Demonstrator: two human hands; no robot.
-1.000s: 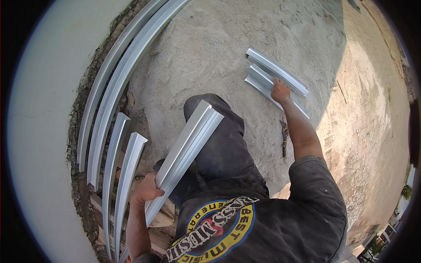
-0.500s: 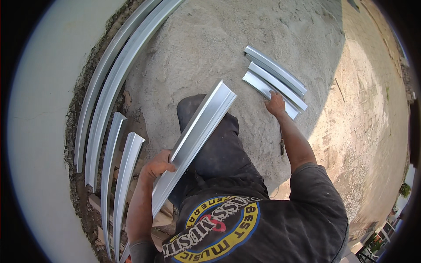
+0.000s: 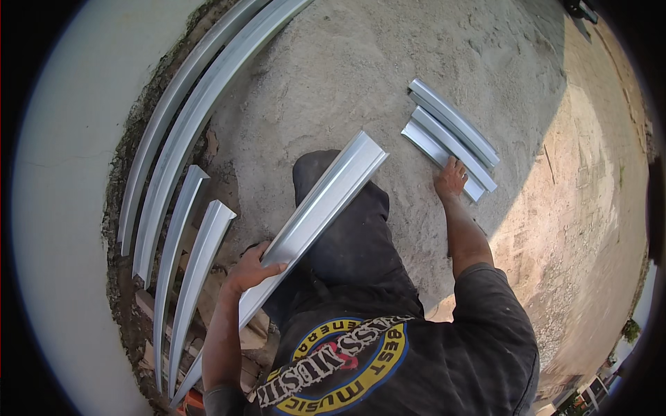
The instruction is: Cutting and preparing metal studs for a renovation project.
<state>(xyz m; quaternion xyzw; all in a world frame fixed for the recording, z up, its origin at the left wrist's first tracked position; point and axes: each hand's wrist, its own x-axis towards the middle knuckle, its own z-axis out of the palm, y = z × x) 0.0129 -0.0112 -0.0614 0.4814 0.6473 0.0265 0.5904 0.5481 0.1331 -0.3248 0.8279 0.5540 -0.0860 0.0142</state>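
Note:
A long silver metal channel (image 3: 326, 191) lies slantwise across my bent leg, its far end raised above the knee. My left hand (image 3: 258, 269) is closed round its left edge, with the thumb over the upper face. Ahead on the right, short cut lengths of the same channel lie side by side on the sandy ground. My right hand (image 3: 452, 178) grips the nearest short metal channel (image 3: 424, 144), fingers curled over its edge near the right end. Just beyond it are the middle short channel (image 3: 454, 147) and the farthest short channel (image 3: 452, 119).
Several long metal channels (image 3: 191, 132) run along the pale wall (image 3: 66, 152) on my left. Nearer ones (image 3: 201, 260) have cut ends over rubble and wood scraps. An orange object (image 3: 195, 401) shows low at the left. Sunlit paving (image 3: 555, 277) stretches along the right.
The whole view has shifted slightly. My left thumb now lies straighter across the long channel's face. My right hand stays on the nearest short channel.

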